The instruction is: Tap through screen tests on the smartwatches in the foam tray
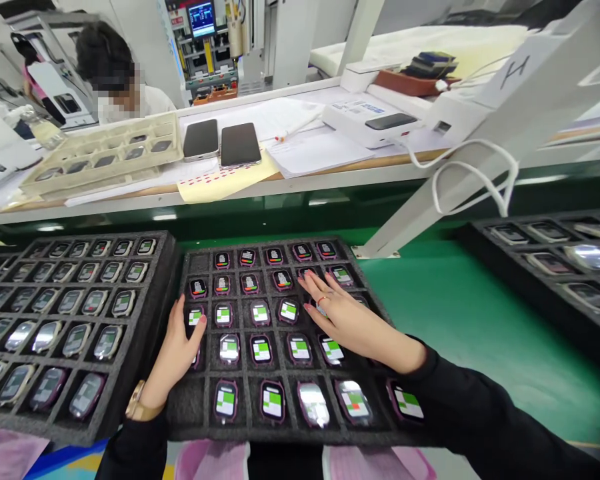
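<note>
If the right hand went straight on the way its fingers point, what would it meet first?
Probably the lit watch just left of the right hand, second row from the tray's far edge; depth is unclear, so it might pass above.

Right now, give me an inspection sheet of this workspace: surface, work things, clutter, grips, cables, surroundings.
Surface: green bench bearing foam trays.
Work things: center tray of purple-rimmed watches, many screens lit; left tray also holds watches.
Clutter: phones, papers and a white box on the shelf.
Grips: left grip at the center tray's left edge; right grip over its upper-right watches, contact unclear.
Cables: white cable looped at the slanted post.
Surroundings: co-worker and lit monitor beyond the shelf.
</note>
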Available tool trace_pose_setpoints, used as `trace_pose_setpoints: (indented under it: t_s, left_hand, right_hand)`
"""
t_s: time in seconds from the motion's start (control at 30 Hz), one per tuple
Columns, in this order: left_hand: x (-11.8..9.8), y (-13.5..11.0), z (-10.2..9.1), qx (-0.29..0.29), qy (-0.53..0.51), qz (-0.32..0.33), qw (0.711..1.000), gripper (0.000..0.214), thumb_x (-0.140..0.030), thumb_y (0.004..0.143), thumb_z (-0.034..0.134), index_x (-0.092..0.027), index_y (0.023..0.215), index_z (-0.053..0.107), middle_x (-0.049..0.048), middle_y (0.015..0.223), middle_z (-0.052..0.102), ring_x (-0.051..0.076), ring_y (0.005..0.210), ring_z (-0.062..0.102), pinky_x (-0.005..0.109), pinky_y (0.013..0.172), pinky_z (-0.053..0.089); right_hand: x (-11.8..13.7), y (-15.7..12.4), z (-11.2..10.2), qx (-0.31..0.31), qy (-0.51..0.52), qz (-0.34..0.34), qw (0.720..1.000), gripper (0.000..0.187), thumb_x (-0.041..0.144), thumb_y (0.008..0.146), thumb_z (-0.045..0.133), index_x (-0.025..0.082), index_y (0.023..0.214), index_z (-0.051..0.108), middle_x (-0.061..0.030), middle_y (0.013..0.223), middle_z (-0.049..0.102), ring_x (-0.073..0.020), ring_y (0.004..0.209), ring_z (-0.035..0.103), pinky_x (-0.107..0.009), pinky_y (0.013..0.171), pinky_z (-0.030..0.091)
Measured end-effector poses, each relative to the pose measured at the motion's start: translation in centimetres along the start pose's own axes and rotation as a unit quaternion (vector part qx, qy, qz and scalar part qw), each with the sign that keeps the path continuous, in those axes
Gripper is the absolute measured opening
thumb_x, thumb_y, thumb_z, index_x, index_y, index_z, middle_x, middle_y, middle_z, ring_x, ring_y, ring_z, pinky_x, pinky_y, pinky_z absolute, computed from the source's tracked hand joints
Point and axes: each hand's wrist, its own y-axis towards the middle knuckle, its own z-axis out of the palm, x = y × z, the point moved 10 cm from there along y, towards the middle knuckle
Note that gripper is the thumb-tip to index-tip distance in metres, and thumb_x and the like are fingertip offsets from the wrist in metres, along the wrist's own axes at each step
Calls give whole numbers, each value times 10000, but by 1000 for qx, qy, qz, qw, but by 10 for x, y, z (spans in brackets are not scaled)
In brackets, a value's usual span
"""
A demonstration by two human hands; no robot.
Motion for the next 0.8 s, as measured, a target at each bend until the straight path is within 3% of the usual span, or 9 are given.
trace_pose_setpoints:
  t_s: [0.2, 0.33, 0.43, 0.63, 0.8]
  left_hand:
    - [-10, 0, 19, 33, -34, 14, 999, 683, -507, 967, 471, -220, 1531, 212, 173, 1580, 274, 293, 1494, 232, 569, 1218, 211]
    - [-18, 11, 17, 8, -33, 43, 998, 637, -472, 978, 462, -233, 1521, 230, 157, 1574, 252, 269, 1498, 215, 538, 1226, 209]
    - [-27, 24, 16, -1, -12, 76, 997, 624, -441, 971, 488, -223, 1510, 260, 146, 1564, 255, 262, 1488, 225, 508, 1227, 220]
    - [-36, 51, 8, -34, 40, 120, 991, 574, -283, 886, 618, -174, 1415, 424, 138, 1283, 522, 292, 1286, 443, 510, 1135, 351]
    - [-30, 62, 6, -26, 30, 122, 992, 556, -199, 845, 670, -211, 1368, 481, 88, 1157, 616, 280, 1164, 512, 506, 1087, 393]
  right_hand:
    - [15, 16, 2, -10, -19, -7, 1000, 552, 289, 1067, 288, -51, 1500, 253, -289, 1448, 447, -315, 1432, 303, -560, 1160, 329]
    - [7, 13, 7, -12, -49, 12, 999, 573, 312, 1072, 283, -95, 1474, 261, -343, 1425, 439, -350, 1415, 333, -584, 1140, 341]
    - [2, 6, 18, 20, -66, 2, 998, 573, 317, 1079, 235, -101, 1470, 256, -363, 1377, 478, -394, 1370, 398, -632, 1079, 391]
    - [19, 16, 12, 17, -58, -21, 998, 591, 340, 1092, 192, -76, 1510, 151, -337, 1417, 453, -374, 1432, 278, -630, 1103, 357]
    - [46, 37, 16, 30, -33, -57, 997, 606, 357, 1090, 209, -63, 1519, 136, -326, 1434, 441, -360, 1426, 296, -606, 1119, 358]
